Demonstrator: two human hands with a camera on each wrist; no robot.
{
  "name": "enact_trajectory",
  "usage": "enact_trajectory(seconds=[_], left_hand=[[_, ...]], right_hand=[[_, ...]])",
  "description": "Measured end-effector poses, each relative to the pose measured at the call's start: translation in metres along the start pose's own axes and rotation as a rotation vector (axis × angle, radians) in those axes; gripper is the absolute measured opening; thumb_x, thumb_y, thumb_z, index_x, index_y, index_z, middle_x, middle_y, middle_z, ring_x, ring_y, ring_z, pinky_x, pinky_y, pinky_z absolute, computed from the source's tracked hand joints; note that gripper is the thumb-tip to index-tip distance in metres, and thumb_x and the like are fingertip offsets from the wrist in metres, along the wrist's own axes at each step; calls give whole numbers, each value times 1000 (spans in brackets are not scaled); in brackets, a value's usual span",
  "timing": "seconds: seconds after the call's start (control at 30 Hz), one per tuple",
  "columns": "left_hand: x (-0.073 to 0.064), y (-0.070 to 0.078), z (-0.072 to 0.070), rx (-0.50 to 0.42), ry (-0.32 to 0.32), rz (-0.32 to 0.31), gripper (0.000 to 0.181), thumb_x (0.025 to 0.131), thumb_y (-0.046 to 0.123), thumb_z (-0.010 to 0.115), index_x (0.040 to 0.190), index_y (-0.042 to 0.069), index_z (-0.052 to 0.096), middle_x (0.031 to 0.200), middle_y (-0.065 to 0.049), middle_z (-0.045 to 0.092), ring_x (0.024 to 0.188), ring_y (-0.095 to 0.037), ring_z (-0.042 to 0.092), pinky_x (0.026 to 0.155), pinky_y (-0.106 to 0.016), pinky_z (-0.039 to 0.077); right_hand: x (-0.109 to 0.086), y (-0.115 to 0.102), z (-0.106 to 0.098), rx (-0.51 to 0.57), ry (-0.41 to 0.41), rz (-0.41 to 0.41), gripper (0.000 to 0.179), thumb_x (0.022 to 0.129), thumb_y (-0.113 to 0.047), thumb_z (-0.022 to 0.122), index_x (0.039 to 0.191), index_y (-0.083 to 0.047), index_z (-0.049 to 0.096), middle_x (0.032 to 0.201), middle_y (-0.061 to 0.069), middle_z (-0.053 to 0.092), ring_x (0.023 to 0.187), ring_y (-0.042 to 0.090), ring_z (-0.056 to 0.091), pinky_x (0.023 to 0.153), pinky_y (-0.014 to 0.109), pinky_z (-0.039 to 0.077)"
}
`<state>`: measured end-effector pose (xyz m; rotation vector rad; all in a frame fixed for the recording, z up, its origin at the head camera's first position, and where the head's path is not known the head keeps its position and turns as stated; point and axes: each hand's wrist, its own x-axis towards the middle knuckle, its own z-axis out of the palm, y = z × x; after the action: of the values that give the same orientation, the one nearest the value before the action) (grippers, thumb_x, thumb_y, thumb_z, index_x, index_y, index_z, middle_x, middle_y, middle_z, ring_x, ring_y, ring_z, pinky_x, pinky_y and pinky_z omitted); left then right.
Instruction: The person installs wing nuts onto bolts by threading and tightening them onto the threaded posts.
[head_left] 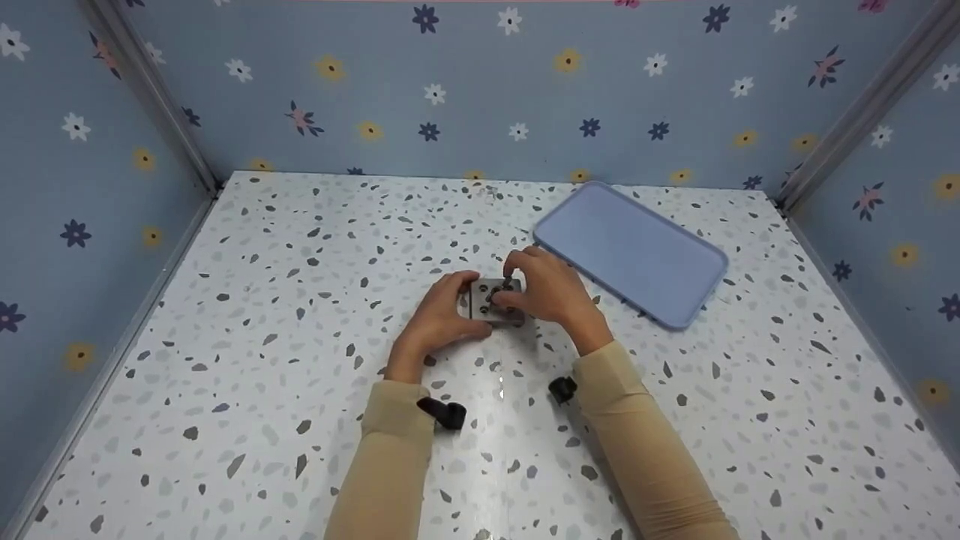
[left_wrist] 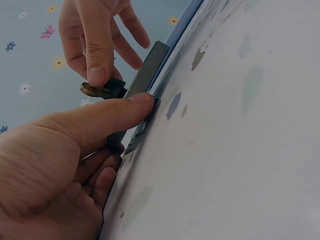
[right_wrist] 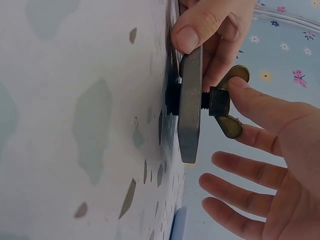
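Note:
My left hand [head_left: 439,319] grips a grey metal plate [right_wrist: 190,110] by its opposite edges, thumb on the near side and fingers on the far side. Several holes show in the plate's top face in the head view. A dark threaded bolt [right_wrist: 172,97] passes through it and sticks out underneath, close to the table. On the bolt's upper end sits a brass-coloured wing nut [right_wrist: 230,127] with a dark body. With thumb and index finger my right hand [head_left: 555,289] pinches its wings, the other fingers spread apart. Some gap shows between the nut and the plate.
A light blue rectangular tray [head_left: 637,259] lies at an angle behind and right of my right hand. The speckled white table [head_left: 300,300] is bounded by blue flowered panels [head_left: 480,82] at the back and both sides. Black wrist mounts [head_left: 450,415] sit on both sleeves.

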<state>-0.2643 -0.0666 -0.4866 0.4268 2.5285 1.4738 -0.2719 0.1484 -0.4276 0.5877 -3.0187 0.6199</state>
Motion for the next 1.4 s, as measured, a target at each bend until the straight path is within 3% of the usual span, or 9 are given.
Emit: enact_trajectory(seconds=[0.33,1.03,1.4], left_hand=[[0,0,0,-8,-8,39,96,74,13,91,158,7,46,150,-11,54,137,-28,51,123,-43,37],[0,0,-1,4,-2,13,96,74,16,92,158,11,46,157,-9,50,144,-28,46,126,-42,33],[-1,0,-1,13,-11,8,95,76,16,91,159,11,46,159,-9,49,148,-27,43,127,-42,31]], right_hand=[[-2,-1,3,-14,28,-10,38,93,-42,82,111,-12,68,116,15,71,93,30,63,78,48,56],[-2,-8,7,-79,76,35,39,94,-47,79,101,-10,71,106,9,70,91,29,65,78,46,57],[-2,-11,10,-98,117,41,38,95,-47,78,93,-8,74,95,9,68,79,28,64,70,45,57]])
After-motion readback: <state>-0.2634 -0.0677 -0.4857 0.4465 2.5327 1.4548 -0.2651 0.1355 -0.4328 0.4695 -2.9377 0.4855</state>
